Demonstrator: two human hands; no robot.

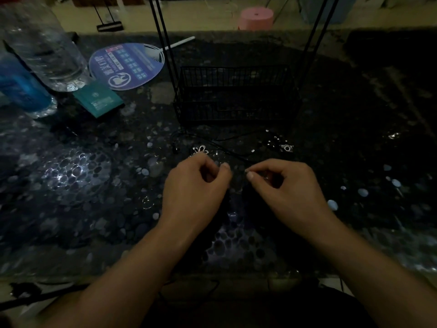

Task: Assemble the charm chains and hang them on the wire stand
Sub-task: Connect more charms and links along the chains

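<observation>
My left hand (197, 185) and my right hand (283, 183) hover close together over the dark pebble-patterned table, fingers curled and fingertips nearly meeting. Each pinches something very small and dark; a glint shows at my right fingertips, but the dim light hides what it is. Just beyond my left hand lies a silver flower charm (200, 149). A thin black cord (227, 151) trails across the table behind both hands. A small silver camera charm (286, 147) lies to the right. The black wire stand (234, 95), with a basket base and tall uprights, stands behind them.
A clear water bottle (47, 48) and a blue bottle (21, 86) stand at the far left. A teal packet (98, 99) and a round blue hand fan (126, 66) lie near them. A pink stool (256, 18) sits beyond the table. A small ring (146, 202) lies left of my left wrist.
</observation>
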